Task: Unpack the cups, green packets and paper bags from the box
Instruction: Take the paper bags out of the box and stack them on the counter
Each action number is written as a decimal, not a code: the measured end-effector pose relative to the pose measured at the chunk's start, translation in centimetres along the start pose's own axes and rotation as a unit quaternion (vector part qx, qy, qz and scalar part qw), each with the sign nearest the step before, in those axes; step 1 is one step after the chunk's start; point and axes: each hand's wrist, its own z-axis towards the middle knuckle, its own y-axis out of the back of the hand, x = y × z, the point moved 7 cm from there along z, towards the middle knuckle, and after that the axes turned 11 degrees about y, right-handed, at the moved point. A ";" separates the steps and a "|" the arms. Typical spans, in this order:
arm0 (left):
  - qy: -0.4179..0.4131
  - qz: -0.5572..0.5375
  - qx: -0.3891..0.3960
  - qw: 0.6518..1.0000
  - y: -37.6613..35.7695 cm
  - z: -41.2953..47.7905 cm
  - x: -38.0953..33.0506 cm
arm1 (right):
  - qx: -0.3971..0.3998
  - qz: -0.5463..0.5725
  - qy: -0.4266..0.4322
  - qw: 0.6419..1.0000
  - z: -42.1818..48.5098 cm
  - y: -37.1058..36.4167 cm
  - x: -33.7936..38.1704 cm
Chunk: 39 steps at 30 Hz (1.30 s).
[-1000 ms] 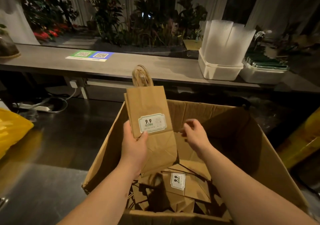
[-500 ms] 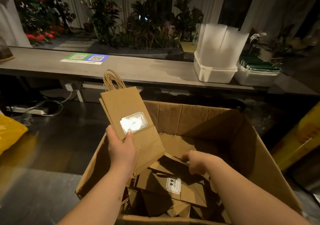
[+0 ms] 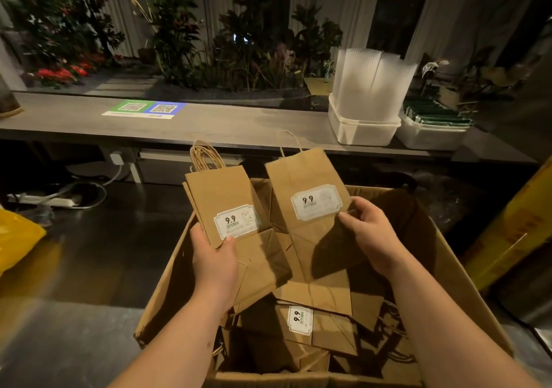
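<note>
Left hand grips a few paper bags, right hand pinches another bag over the box (cups and green packets already sit on the far counter), plenty more inside.

Paper bags: plain kraft brown; white stickers printed with black "9.9"
Box: tan cardboard
Cups: frosted white, finely ribbed
Green packets: dark green
Counter sign: green and blue halves, QR patterns
Flowers: red

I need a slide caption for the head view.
Left hand and right hand hold brown paper bags above the cardboard box.
</note>
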 end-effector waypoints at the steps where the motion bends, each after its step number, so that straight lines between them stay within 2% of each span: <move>1: 0.003 -0.001 0.009 1.000 -0.2 -0.1 -0.1 | -0.010 0.063 -0.009 0.998 -0.1 -0.5 0.1; 3: 0.005 -0.006 0.029 1.000 -0.6 -0.4 -0.4 | -0.008 0.120 -0.035 0.992 -0.3 -2.0 -0.1; 9: 0.029 -0.038 0.120 0.992 -1.9 -0.9 -0.2 | 0.068 0.074 -0.122 0.987 -1.4 -8.3 -4.3; 12: 0.032 -0.022 0.123 0.992 -2.1 -0.9 0.4 | 0.101 0.119 -0.151 0.976 -1.9 -9.5 -5.5; 14: 0.040 -0.020 0.132 0.990 -2.3 -0.9 0.7 | 0.127 0.138 -0.155 0.970 -2.3 -9.9 -5.9; 17: 0.043 -0.003 0.142 0.989 -2.6 -1.1 0.9 | 0.142 0.098 -0.137 0.975 -2.3 -10.0 -6.5; 21: 0.011 0.088 0.113 0.990 -2.5 -0.8 1.0 | 0.131 0.083 -0.142 0.978 -2.2 -10.2 -6.7; 26: 0.006 0.097 0.115 0.989 -2.5 -0.7 1.3 | 0.138 0.084 -0.122 0.979 -1.8 -9.8 -7.0; 28: -0.017 0.081 0.101 0.991 -2.2 -0.8 0.7 | 0.103 0.085 -0.122 0.984 -1.1 -9.0 -7.3; 29: -0.024 0.072 0.088 0.993 -1.9 -0.9 0.3 | 0.074 0.047 -0.121 0.989 -0.7 -8.3 -7.9; 30: -0.031 0.061 0.070 0.995 -1.6 -0.9 -0.1 | 0.055 -0.037 -0.113 0.991 -0.3 -7.3 -8.4; 31: -0.038 0.050 0.048 0.997 -1.2 -0.8 -0.4 | 0.064 -0.162 -0.101 0.980 -0.2 -6.5 -9.0; 32: -0.044 0.041 0.025 0.998 -0.7 -0.7 -0.6 | 0.110 -0.290 -0.089 0.946 -0.3 -6.2 -9.7; 34: -0.049 0.028 -0.014 0.998 0.0 -0.4 -0.8 | 0.243 -0.453 -0.094 0.852 -1.3 -6.5 -11.9; 36: -0.041 0.016 -0.030 0.999 0.3 -0.2 -0.6 | 0.339 -0.513 -0.123 0.779 -2.8 -6.9 -13.4; 39: -0.036 0.007 -0.029 0.999 0.3 -0.2 -0.5 | 0.380 -0.578 -0.108 0.714 -3.3 -7.7 -13.8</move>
